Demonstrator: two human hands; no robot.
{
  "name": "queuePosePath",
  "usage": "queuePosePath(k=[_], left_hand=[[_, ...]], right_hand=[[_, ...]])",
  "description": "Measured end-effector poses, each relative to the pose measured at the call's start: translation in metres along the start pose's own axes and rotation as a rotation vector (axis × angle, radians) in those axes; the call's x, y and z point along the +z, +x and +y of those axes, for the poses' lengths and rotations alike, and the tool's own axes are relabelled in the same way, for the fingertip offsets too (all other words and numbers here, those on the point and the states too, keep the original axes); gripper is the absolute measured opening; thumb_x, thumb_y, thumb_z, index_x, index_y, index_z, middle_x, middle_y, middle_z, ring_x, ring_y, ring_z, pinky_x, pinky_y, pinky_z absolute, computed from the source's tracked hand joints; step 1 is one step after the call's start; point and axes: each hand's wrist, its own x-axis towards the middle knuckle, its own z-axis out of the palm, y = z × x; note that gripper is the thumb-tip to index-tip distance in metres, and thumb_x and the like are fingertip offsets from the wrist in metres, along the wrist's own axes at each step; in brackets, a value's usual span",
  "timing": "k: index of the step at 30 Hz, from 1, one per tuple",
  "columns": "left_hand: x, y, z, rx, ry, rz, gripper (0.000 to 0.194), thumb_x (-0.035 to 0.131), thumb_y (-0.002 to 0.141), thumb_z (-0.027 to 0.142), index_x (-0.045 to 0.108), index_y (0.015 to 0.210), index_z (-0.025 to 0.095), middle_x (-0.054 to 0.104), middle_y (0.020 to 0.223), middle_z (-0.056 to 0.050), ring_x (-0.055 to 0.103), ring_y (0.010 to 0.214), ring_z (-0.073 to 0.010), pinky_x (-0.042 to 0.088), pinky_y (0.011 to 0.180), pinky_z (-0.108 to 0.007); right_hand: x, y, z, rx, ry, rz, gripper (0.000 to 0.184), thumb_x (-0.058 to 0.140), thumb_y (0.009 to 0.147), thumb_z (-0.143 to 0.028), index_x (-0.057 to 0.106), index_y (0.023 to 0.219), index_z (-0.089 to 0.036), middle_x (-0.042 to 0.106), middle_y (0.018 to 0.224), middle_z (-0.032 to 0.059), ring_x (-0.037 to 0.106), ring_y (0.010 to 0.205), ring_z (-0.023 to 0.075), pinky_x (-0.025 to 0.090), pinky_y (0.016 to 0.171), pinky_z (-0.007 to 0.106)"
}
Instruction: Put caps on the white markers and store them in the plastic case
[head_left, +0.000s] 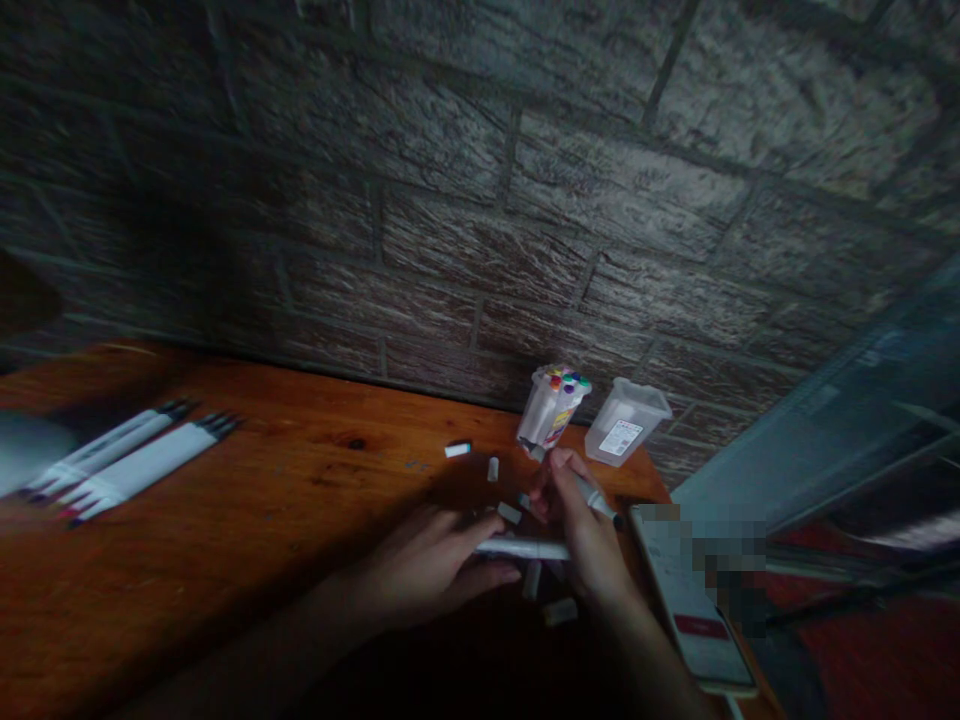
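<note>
My left hand (442, 555) pinches the end of a white marker (521, 547) between thumb and fingers, and the marker lies level just above the table. The far end of that marker runs up to my right hand (581, 525); whether they touch I cannot tell. My right hand is closed around a second marker (592, 494), which slants across it with a dark end at the right. Loose marker caps lie around both hands, among them a whitish cap (509, 512), an upright cap (493, 469) and a cap in shadow (560, 611).
Behind my right hand stand a clear tub of colourful markers (553, 410) and a clear labelled container (626, 425). A phone (697, 610) lies at the table's right edge. Bundled white markers (150, 465) rest at the left on the wooden table (315, 490), against a brick wall (450, 220).
</note>
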Motion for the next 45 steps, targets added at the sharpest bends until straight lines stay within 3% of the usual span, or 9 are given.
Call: queuePosePath(k=[6,10,15,17,23,27,34,39,45], left_hand=[[0.001,0.000,-0.004,0.047,0.213,-0.014,0.034,0.047,0.099,0.050,0.070,0.111,0.027,0.075,0.080,-0.004,0.071,0.067,-0.0227,0.051,0.064,-0.029],[-0.006,0.005,0.005,0.026,0.101,0.024,0.031,0.047,0.099,0.048,0.068,0.109,0.028,0.075,0.080,-0.002,0.070,0.065,-0.0203,0.050,0.064,-0.026],[-0.062,0.027,0.007,-0.068,-0.107,0.238,0.033,0.035,0.104,0.040,0.060,0.117,0.024,0.074,0.097,-0.004,0.070,0.082,-0.0197,0.051,0.074,-0.028],[-0.093,0.039,0.000,-0.074,-0.063,0.332,0.034,0.038,0.102,0.041,0.065,0.108,0.021,0.074,0.092,-0.005,0.069,0.081,-0.0206,0.050,0.076,-0.029],[-0.148,0.089,-0.006,-0.082,-0.029,0.548,0.023,0.064,0.085,0.032,0.071,0.101,0.017,0.076,0.099,-0.007,0.069,0.089,-0.0217,0.048,0.082,-0.030],[-0.152,0.119,0.005,-0.092,-0.007,0.494,0.011,0.069,0.078,0.024,0.073,0.085,0.016,0.075,0.082,-0.004,0.069,0.078,-0.0208,0.048,0.077,-0.030],[-0.165,0.141,0.013,-0.074,0.028,0.362,0.024,0.068,0.069,0.011,0.069,0.093,0.015,0.074,0.085,-0.002,0.069,0.078,-0.0193,0.048,0.069,-0.025],[-0.182,0.148,0.025,-0.071,0.087,0.319,0.040,0.069,0.066,0.005,0.064,0.105,0.014,0.073,0.088,-0.003,0.069,0.081,-0.0205,0.047,0.070,-0.026],[-0.173,0.182,0.041,-0.109,0.110,0.273,0.054,0.076,0.058,0.003,0.063,0.110,0.011,0.073,0.104,-0.011,0.068,0.094,-0.0278,0.049,0.074,-0.029]], right_hand=[[0.006,-0.008,0.005,-0.073,-0.187,-0.026,0.037,0.062,0.089,-0.055,0.052,0.074,-0.022,0.045,0.066,-0.0054,0.043,0.059,0.0112,0.038,0.055,0.022],[0.006,-0.005,-0.005,-0.128,-0.181,-0.010,0.032,0.061,0.090,-0.051,0.051,0.077,-0.023,0.045,0.068,-0.0054,0.043,0.061,0.0116,0.039,0.057,0.022],[-0.027,0.042,-0.046,-0.432,-0.287,0.225,0.023,0.067,0.086,-0.041,0.051,0.096,-0.027,0.059,0.085,-0.0031,0.059,0.078,0.0149,0.048,0.074,0.027],[-0.046,0.074,-0.061,-0.535,-0.428,0.209,0.029,0.067,0.082,-0.040,0.048,0.099,-0.027,0.065,0.093,-0.0002,0.065,0.089,0.0178,0.050,0.082,0.031],[-0.069,0.135,-0.075,-0.446,-0.693,0.125,0.026,0.075,0.068,-0.028,0.056,0.087,-0.025,0.072,0.079,0.0004,0.068,0.072,0.0201,0.050,0.072,0.033],[-0.062,0.135,-0.080,-0.426,-0.911,0.104,0.022,0.074,0.066,-0.014,0.062,0.080,-0.025,0.069,0.069,-0.0028,0.063,0.063,0.0181,0.044,0.068,0.030],[-0.057,0.131,-0.096,-0.484,-1.053,0.083,0.016,0.072,0.069,-0.016,0.060,0.077,-0.024,0.064,0.063,-0.0024,0.059,0.059,0.0173,0.040,0.063,0.027],[-0.065,0.133,-0.124,-0.602,-0.960,0.183,0.018,0.066,0.080,-0.028,0.053,0.091,-0.023,0.067,0.076,-0.0007,0.063,0.065,0.0172,0.047,0.065,0.028],[-0.069,0.111,-0.188,-0.994,-0.519,0.327,0.033,0.074,0.080,-0.038,0.047,0.093,-0.024,0.064,0.076,-0.0036,0.063,0.062,0.0129,0.053,0.059,0.026]])
